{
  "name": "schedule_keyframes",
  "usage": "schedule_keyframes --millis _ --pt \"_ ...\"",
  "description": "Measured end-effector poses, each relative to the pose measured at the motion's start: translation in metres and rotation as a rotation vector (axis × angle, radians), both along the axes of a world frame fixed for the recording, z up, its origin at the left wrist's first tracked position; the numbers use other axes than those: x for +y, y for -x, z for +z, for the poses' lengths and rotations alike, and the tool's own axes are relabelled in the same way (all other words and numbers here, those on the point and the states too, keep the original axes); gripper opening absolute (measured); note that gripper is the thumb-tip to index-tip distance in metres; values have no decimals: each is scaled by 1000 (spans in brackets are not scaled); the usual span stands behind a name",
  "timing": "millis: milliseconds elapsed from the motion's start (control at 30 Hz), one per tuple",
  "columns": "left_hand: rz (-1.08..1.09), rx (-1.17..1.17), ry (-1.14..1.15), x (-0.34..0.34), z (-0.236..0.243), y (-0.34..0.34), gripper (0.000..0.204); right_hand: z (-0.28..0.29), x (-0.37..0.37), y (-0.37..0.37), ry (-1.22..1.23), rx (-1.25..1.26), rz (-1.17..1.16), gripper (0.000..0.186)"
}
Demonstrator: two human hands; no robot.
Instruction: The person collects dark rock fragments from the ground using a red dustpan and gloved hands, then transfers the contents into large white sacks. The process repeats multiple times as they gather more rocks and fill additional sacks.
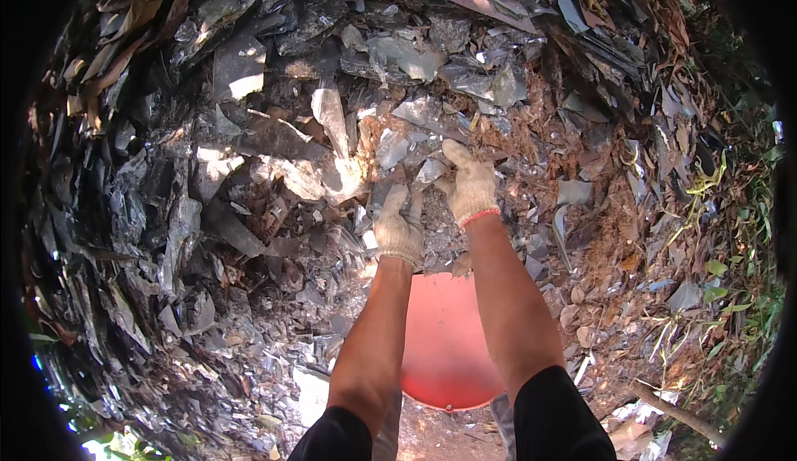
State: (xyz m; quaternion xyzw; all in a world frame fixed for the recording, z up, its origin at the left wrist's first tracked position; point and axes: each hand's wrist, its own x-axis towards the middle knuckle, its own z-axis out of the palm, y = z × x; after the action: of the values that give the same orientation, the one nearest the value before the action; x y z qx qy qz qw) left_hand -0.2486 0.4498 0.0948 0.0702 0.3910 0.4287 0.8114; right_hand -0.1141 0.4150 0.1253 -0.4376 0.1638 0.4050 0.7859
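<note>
Both my hands wear pale knitted work gloves and reach into a heap of flat, glassy grey shards. My left hand is low over the fragments, its visible fingers stretched forward and apart, with nothing plainly held. To its right and slightly farther forward, my right hand has a red-edged cuff. A small light-grey shard sits at the gap between its thumb and forefinger, seemingly gripped; the contact is partly hidden. Between my forearms is a red pan with a straight far edge and a rounded near edge.
Shards stacked in a steep bank curve around the far and left sides. A long pale sheet piece stands out beyond my left hand. Reddish-brown soil shows at right, bordered by green plants. A stick lies at lower right.
</note>
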Motion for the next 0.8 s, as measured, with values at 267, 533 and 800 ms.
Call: schedule_keyframes --millis 267,533,800 --pt "52 -89 34 -33 -6 37 30 25 -10 9 54 4 47 24" --pt "-194 98 95 -128 -38 181 47 -2 -88 31 131 10 416 32" --pt "-734 187 334 -223 -47 221 67 -49 -72 36 179 61 127 21"
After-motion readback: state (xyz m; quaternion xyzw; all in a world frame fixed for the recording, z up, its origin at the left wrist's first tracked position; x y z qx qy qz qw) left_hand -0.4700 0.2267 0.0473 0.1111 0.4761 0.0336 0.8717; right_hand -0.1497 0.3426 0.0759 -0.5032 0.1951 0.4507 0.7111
